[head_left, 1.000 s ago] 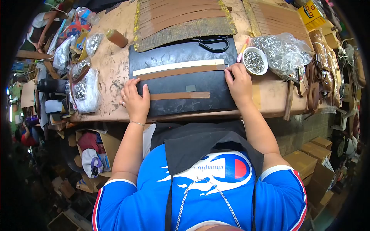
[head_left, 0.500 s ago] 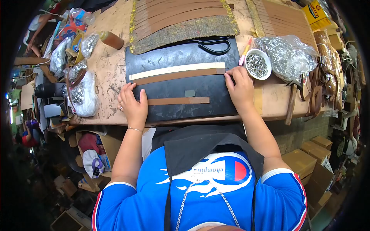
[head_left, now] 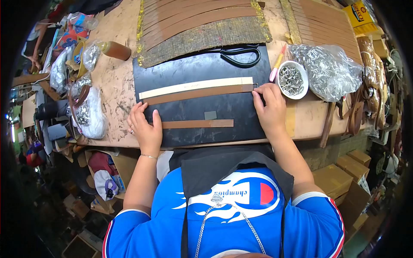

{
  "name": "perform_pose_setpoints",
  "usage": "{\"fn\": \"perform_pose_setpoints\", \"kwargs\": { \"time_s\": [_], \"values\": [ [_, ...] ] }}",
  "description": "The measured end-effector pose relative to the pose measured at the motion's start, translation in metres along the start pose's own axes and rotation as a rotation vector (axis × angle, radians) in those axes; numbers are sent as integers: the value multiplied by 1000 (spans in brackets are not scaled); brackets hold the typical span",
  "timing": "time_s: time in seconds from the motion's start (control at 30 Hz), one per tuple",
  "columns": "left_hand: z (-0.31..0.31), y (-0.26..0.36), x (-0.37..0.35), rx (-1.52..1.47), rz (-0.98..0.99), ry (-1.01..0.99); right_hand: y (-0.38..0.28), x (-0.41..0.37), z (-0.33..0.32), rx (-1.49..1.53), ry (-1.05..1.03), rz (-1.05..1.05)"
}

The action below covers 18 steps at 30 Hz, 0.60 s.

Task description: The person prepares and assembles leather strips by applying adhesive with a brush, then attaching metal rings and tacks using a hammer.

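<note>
A long brown strip (head_left: pixel 200 92) lies on a black board (head_left: pixel 180 112), with a cream strip (head_left: pixel 198 85) along its far edge. At its left end is my left hand (head_left: pixel 145 129), fingers apart, fingertips at the strip's tip. My right hand (head_left: pixel 272 107) has thumb and forefinger closed at the strip's right end, by a small metal piece (head_left: pixel 255 85); what they pinch is too small to make out. Nearer me lies a shorter brown strip (head_left: pixel 198 124), its left end under my left hand. A small grey-green square (head_left: pixel 210 115) sits just above it.
A white bowl of metal pieces (head_left: pixel 293 80) and a plastic bag of more (head_left: pixel 327 71) are at the right, beside a pink-handled tool (head_left: pixel 275 71). Beyond the board lie a black loop (head_left: pixel 241 57) and slit brown sheets (head_left: pixel 193 21). An amber bottle (head_left: pixel 116 50) stands left.
The view has shifted, so the bench and strips appear lower in the frame. Both hands stay at the strip's ends, with little other visible movement.
</note>
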<state>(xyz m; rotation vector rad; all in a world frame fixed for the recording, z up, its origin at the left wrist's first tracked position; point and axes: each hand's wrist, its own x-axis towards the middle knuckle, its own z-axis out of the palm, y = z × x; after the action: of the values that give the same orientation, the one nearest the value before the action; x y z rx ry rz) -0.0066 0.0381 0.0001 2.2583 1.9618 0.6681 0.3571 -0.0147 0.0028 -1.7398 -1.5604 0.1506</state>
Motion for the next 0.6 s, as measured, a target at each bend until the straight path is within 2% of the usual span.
{"fn": "perform_pose_setpoints", "kwargs": {
  "time_s": [0.6],
  "values": [
    [-3,1,1,50,-12,-70,-3,-2,-2,-60,-36,71]
  ]
}}
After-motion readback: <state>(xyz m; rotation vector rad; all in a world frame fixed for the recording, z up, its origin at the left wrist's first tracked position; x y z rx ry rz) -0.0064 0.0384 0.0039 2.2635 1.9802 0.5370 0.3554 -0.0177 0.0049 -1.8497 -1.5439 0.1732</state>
